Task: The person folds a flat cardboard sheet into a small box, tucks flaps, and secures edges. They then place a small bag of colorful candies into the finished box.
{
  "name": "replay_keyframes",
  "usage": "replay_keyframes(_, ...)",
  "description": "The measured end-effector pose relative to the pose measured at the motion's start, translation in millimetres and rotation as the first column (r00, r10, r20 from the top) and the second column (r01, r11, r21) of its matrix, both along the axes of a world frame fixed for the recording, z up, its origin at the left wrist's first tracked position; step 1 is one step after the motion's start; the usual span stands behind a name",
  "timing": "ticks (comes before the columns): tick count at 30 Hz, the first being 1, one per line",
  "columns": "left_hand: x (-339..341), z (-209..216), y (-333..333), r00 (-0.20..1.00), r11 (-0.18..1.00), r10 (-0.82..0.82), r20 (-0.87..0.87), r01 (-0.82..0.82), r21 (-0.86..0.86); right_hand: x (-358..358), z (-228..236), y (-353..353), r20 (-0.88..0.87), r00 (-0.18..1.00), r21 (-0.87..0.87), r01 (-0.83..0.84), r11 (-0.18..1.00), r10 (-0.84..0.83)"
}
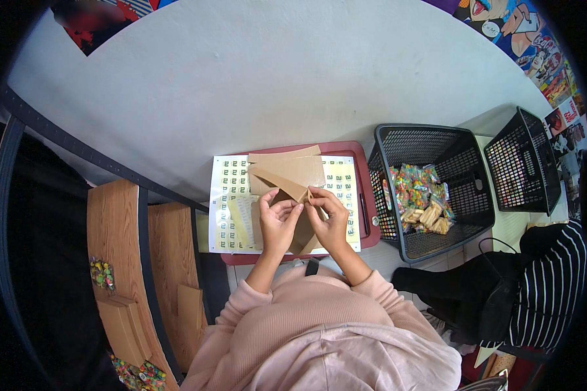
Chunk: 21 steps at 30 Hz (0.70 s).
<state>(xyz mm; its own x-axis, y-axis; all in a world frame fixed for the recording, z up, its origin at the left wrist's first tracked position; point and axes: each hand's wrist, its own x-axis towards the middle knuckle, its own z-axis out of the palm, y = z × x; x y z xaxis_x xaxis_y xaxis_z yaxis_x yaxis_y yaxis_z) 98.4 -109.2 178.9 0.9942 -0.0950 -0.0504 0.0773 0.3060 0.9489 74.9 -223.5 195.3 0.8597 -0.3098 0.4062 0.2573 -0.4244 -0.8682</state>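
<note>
A brown cardboard box blank [287, 184], partly folded, is between my two hands above the red-rimmed table. My left hand [280, 219] pinches its near edge, thumb and fingers together. Beside it, my right hand [328, 217] grips a small folded corner of the same cardboard. The fingertips of both hands almost meet at that corner. Under the cardboard lie white sheets [225, 202] with rows of dark print on yellowish labels. Another flat brown cardboard piece [306, 168] rests on the sheets at the far side. Part of the cardboard is hidden behind my hands.
The table's red rim [370, 195] shows on the right. Next to it stands a black plastic crate [463, 221] with small bags of colourful items. A smaller black basket [522, 163] is further right. Wooden shelves [114, 221] at left hold flat brown boxes [120, 329] and colourful bags [102, 273].
</note>
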Motion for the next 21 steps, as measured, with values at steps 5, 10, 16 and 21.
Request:
replay_keyframes(5,-1.7,-2.0,0.8,0.999,0.999,0.028,0.019,-0.029,0.017,0.3,-1.5,0.3,-0.044,0.999,0.041,-0.030,0.999,0.032)
replay_keyframes(10,-3.4,3.3,1.5,0.998,0.996,0.055,0.036,-0.058,0.074,0.1,2.4,-2.3,-0.063,0.996,-0.012,-0.060,0.998,0.059)
replay_keyframes(16,-1.5,4.9,-4.1,0.992,0.995,0.078,0.102,-0.085,0.061,0.5,4.3,1.9,-0.050,0.997,0.028,0.055,0.998,-0.053)
replay_keyframes(21,-1.0,-5.1,-0.6,0.994,0.996,0.052,0.095,-0.058,0.062,4.6,6.0,-8.2,-0.123,0.991,-0.019,-0.054,0.998,0.051)
